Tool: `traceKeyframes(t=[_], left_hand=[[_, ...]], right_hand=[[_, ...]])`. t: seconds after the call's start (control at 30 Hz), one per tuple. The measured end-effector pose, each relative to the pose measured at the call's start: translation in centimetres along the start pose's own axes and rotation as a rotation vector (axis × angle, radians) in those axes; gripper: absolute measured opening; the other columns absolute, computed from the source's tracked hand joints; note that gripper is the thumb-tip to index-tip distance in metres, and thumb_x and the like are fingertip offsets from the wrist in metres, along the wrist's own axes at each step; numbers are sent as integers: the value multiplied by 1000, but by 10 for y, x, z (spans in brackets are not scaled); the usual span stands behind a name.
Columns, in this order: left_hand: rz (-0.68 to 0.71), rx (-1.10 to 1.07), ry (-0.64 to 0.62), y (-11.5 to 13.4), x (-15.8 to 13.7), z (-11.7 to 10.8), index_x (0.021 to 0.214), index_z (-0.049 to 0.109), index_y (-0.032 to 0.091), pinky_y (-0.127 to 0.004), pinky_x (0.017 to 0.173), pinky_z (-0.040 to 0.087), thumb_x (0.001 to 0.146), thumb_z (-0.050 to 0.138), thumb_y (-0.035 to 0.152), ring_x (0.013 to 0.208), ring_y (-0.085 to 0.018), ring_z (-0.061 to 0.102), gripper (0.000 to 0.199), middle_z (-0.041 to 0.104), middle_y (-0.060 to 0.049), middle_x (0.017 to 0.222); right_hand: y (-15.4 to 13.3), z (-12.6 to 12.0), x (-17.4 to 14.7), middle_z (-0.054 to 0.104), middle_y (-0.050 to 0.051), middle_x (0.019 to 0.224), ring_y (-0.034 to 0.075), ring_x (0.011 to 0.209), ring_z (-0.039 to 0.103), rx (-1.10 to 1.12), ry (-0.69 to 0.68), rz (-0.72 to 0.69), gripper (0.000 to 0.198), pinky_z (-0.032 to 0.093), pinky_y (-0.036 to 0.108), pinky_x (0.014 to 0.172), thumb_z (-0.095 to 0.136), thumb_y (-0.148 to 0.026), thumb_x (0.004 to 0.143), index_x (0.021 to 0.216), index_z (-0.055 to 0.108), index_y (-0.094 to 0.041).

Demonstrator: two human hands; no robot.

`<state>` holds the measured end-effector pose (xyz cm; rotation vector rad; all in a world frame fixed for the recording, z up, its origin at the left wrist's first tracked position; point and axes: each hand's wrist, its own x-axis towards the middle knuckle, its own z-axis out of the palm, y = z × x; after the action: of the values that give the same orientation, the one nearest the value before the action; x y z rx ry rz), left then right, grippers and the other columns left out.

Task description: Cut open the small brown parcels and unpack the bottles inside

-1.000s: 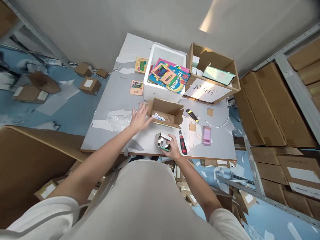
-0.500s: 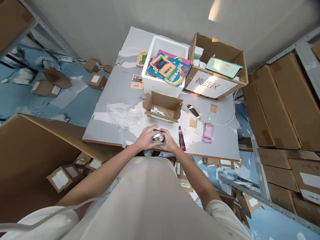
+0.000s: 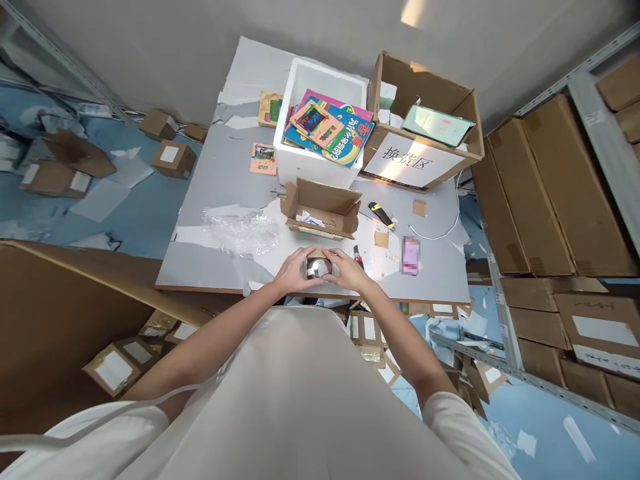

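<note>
Near the front edge of the table, my left hand [image 3: 295, 272] and my right hand [image 3: 347, 270] grip a shiny, silver rounded object [image 3: 319, 267] from both sides. Its exact kind I cannot make out, and fingers cover its sides. Just beyond my hands stands an open cardboard box [image 3: 323, 230] with scraps of white paper inside. A red and black utility knife [image 3: 358, 256] lies by my right hand, partly hidden behind it. Crumpled clear plastic wrap [image 3: 243, 230] spreads to the left of my hands.
Behind the small box, a white foam box [image 3: 315, 167] holds colourful books [image 3: 333, 130]. Beside it stands a large cardboard box [image 3: 425, 157] with a handwritten sign. A yellow and black cutter [image 3: 381, 216] and a white cable [image 3: 440, 238] lie right. Shelving [image 3: 530, 320] stands at right.
The silver object has turned, and more of its shiny face shows between my hands. My right hand has shifted right, covering much of the red knife. The whole view has moved slightly.
</note>
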<state>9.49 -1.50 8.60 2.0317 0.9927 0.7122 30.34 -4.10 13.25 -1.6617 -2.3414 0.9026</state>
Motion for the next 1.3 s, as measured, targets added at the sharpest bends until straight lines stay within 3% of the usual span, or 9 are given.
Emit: traceKeyframes(t=[0.17, 0.27, 0.33, 0.47, 0.57, 0.77, 0.97, 1.17, 1.3], left_hand=[[35, 143, 75, -7, -5, 1, 139, 42, 14, -56, 112, 23, 56, 74, 67, 136, -40, 34, 104, 39, -23, 144], [-13, 114, 11, -12, -5, 6, 135, 46, 17, -58, 113, 16, 65, 70, 64, 132, -37, 42, 88, 51, -19, 137], [-28, 61, -32, -15, -3, 7, 134, 47, 18, -57, 113, 18, 65, 70, 63, 126, -35, 49, 85, 57, -17, 130], [17, -38, -62, -16, 4, 4, 127, 51, 16, -50, 107, 35, 56, 78, 60, 116, -33, 55, 87, 60, -16, 123], [47, -64, -56, -13, 8, 3, 125, 50, 16, -44, 98, 45, 57, 80, 53, 111, -30, 57, 83, 60, -15, 118], [66, -44, -26, -14, 9, 7, 119, 50, 16, -40, 90, 49, 59, 79, 39, 103, -27, 59, 71, 60, -12, 110], [17, -8, -12, -20, 8, 8, 113, 52, 18, -40, 87, 50, 59, 77, 40, 100, -28, 61, 64, 60, -10, 106], [-41, -33, -23, -15, 10, 0, 133, 41, 18, -46, 101, 43, 64, 74, 47, 121, -31, 52, 81, 54, -14, 128], [-96, -60, 32, 1, 9, -13, 145, 26, 16, -59, 113, 24, 52, 81, 54, 140, -41, 28, 114, 34, -22, 149]], right_hand=[[5, 2, 2, 40, 17, 141, 31, 124, 47, -110, -32, 32, 68, 49, 45, 90, 55, -45, 88, 147, 31, -21], [3, -2, 1, 41, 19, 141, 32, 125, 42, -215, 48, -86, 65, 43, 47, 95, 57, -44, 88, 143, 36, -17], [-1, -8, 2, 49, 16, 135, 28, 122, 44, -312, 58, -254, 49, 38, 45, 99, 54, -36, 91, 135, 45, -18], [-17, -18, 15, 63, 11, 114, 22, 106, 51, -560, -91, -549, 24, 35, 39, 90, 40, -15, 96, 112, 57, -19], [-25, -18, 30, 65, 11, 105, 24, 102, 52, -701, -159, -606, 17, 33, 37, 82, 43, -12, 93, 103, 56, -18], [-41, -36, 43, 64, 11, 100, 23, 92, 53, -744, -271, -654, 18, 31, 34, 75, 50, -9, 86, 103, 54, -15], [-75, -106, 30, 61, 11, 99, 26, 97, 49, -494, -164, -581, 37, 35, 38, 84, 66, -24, 70, 104, 53, -16], [-71, -167, 11, 59, 7, 107, 16, 82, 53, 60, 152, -399, 44, 45, 28, 68, 60, -17, 67, 110, 53, -20], [-54, -183, 13, 58, 1, 93, 11, 69, 48, 341, 378, -322, 43, 43, 25, 60, 62, -20, 69, 111, 56, -24]])
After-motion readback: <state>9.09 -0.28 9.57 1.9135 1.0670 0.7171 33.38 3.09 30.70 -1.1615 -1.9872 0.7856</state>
